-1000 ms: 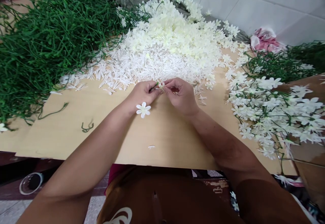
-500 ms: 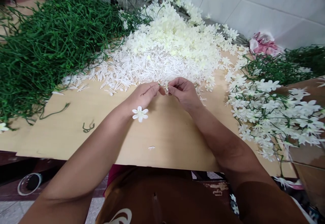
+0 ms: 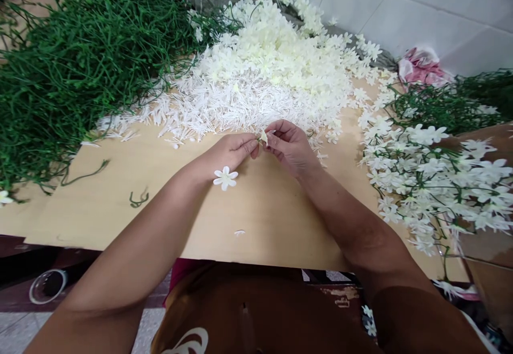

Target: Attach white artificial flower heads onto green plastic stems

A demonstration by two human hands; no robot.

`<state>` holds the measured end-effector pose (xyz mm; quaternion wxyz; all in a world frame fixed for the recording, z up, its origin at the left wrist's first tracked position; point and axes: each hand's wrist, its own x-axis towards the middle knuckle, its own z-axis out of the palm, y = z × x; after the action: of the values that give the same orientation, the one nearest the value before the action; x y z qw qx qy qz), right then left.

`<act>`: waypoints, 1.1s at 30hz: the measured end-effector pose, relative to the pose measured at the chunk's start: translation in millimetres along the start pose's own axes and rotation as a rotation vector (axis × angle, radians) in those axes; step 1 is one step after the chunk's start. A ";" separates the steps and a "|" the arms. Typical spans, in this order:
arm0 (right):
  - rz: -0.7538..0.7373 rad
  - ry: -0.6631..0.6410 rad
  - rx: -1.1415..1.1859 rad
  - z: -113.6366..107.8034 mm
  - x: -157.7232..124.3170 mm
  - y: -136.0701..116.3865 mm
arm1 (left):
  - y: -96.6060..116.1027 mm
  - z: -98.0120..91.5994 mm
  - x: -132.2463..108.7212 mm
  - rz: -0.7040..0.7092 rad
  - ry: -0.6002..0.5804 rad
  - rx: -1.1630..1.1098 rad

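Observation:
My left hand (image 3: 239, 149) and my right hand (image 3: 289, 143) meet fingertip to fingertip over the table, just in front of the white pile. A small pale flower (image 3: 263, 137) is pinched in my right fingers. My left thumb and fingers pinch a thin green stem tip beside it, mostly hidden by the fingers. Below my left wrist a white flower (image 3: 225, 178) shows, seemingly on a stem I cannot make out. Behind my hands lie white stamen pieces (image 3: 224, 102) and loose cream petals (image 3: 276, 49).
Green stems (image 3: 80, 60) are heaped at the left. White flowers on stems (image 3: 433, 172) lie at the right edge of the wooden table (image 3: 264, 231). Stem scraps (image 3: 139, 200) sit at front left. A pink-white bag (image 3: 422, 66) rests by the tiled wall.
The pale flower between my fingertips now shows clearly, turned up beside the stem tip. My hands stay nearly in place, and the view has shifted slightly.

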<state>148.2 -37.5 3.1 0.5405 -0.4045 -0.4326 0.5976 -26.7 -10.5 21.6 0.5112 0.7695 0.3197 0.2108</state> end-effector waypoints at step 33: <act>-0.128 -0.004 -0.629 1.3 -8.9 -13.1 | 7.3 0.6 -3.4 -0.059 0.034 0.585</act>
<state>151.6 -45.9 16.1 0.4245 -0.5229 -0.6216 0.4000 -26.7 -15.4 28.1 0.2681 0.8709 0.3976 0.1079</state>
